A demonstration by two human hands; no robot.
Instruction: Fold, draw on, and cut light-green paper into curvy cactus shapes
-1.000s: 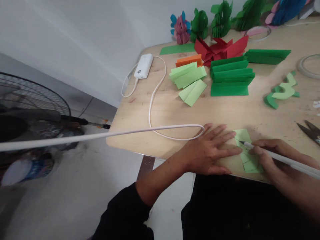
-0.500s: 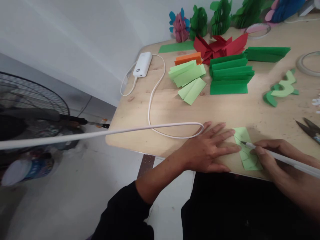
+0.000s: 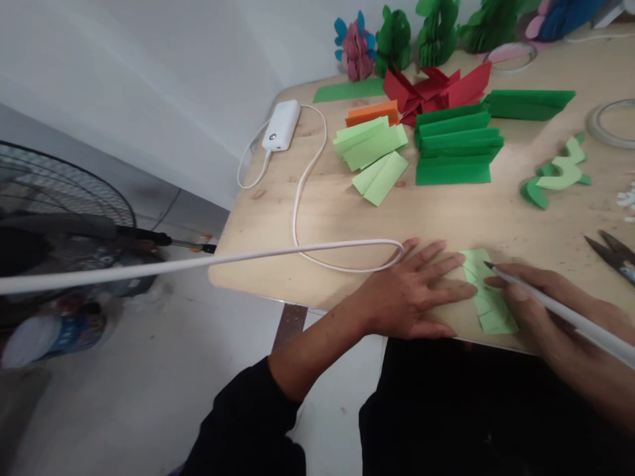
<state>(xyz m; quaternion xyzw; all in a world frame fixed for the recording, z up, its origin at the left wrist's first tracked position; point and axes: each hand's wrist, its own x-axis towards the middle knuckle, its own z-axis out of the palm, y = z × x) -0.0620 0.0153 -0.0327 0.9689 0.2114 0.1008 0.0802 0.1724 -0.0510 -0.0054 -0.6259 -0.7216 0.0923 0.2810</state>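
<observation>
My left hand (image 3: 414, 291) lies flat, fingers spread, on the wooden table (image 3: 347, 211) near its front edge, its fingertips resting on the left edge of a folded light green paper (image 3: 486, 294). My right hand (image 3: 550, 304) is closed round a white pencil (image 3: 555, 305), whose tip touches the paper's upper part. Faint drawn lines show on the paper.
Stacks of folded light green (image 3: 374, 155), dark green (image 3: 456, 145), orange (image 3: 372, 114) and red paper (image 3: 436, 86) lie further back. Cut green shapes (image 3: 555, 177) and scissors (image 3: 612, 254) are at the right. A white power bank (image 3: 282, 125) with its cable (image 3: 302, 198) sits left; a fan (image 3: 59, 218) stands beside the table.
The pencil tip has moved up and slightly right along the light green paper. My left hand has stayed pressed flat on the paper's edge.
</observation>
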